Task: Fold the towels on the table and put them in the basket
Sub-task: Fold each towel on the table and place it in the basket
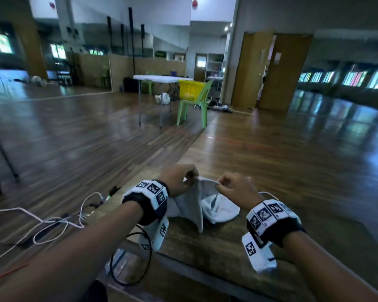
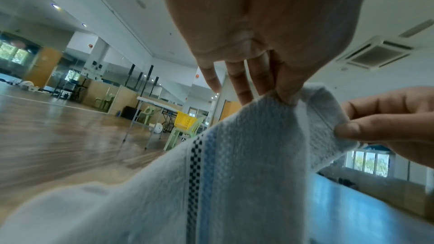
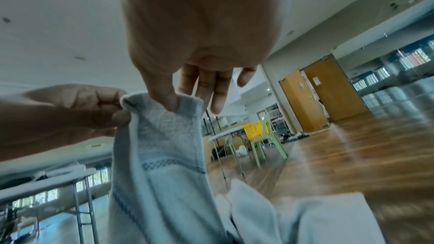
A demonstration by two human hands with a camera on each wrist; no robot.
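Note:
A white towel (image 1: 194,205) with a blue and checked stripe hangs by its top edge over the wooden table (image 1: 227,247). My left hand (image 1: 191,178) pinches one corner of that edge and my right hand (image 1: 219,186) pinches the edge a short way to the right. The left wrist view shows the left hand (image 2: 284,97) pinching the towel (image 2: 246,155) between thumb and finger. In the right wrist view the right hand (image 3: 173,105) pinches the hem of the towel (image 3: 164,146). The lower cloth lies bunched on the table. The yellow basket (image 1: 190,90) sits far off on a green chair (image 1: 196,105).
A white folding table (image 1: 162,79) stands behind the chair. White cables (image 1: 52,221) trail over the wooden floor on the left, and a black cable loop (image 1: 129,258) hangs at the table's near left edge. Wooden doors (image 1: 271,70) stand at the back right.

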